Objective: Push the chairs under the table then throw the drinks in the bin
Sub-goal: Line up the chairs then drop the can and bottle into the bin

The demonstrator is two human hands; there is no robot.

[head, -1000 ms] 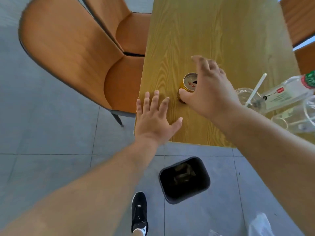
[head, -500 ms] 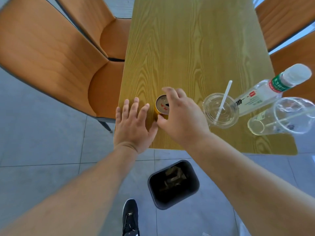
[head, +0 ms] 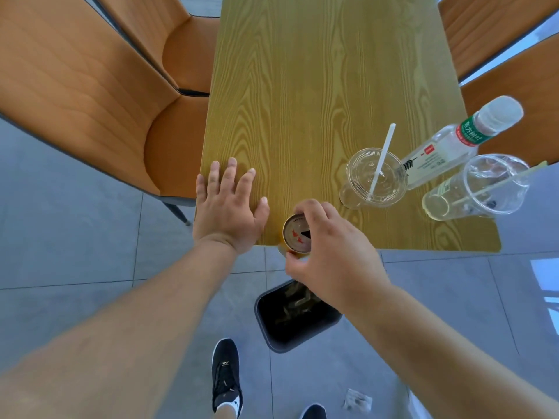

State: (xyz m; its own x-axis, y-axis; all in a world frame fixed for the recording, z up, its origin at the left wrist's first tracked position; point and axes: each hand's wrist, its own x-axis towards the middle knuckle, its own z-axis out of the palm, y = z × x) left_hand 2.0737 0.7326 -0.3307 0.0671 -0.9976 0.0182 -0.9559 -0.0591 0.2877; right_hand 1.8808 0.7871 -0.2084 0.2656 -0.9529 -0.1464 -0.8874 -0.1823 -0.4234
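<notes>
"Gold metal drinks can (head: 298,234), round, top opened. Holder?"

"Right hand (head: 335,252), from above: thumb and fingers curled round the rim, pinching it. The can sits at the near edge of the yellow wood-grain table (head: 317,86), partly past it. Whether its base touches the wood, I cannot tell."

"Left hand (head: 228,207)?"

"Flat on the table's near corner, fingers straight and spread. Holds nothing."

"Below?"

"Black square plastic bin (head: 290,343), open, on the grey tiled floor just off the table's end, almost under the can. Crumpled rubbish inside."

"Other stock?"

"One clear lidded plastic cup with a white straw (head: 373,176). One clear plastic water bottle, green label, white cap (head: 447,146). One clear open plastic cup (head: 484,189) with a thin straw in it. All are near the table's right corner. Orange moulded chairs (head: 75,86) on the left, seats under the table edge."

"Handling note?"

"My judgement: hold the can upright in case liquid remains, carry it clear of the edge, centre it over the bin's mouth and lower before letting go. A high drop may clip the rim."
</notes>
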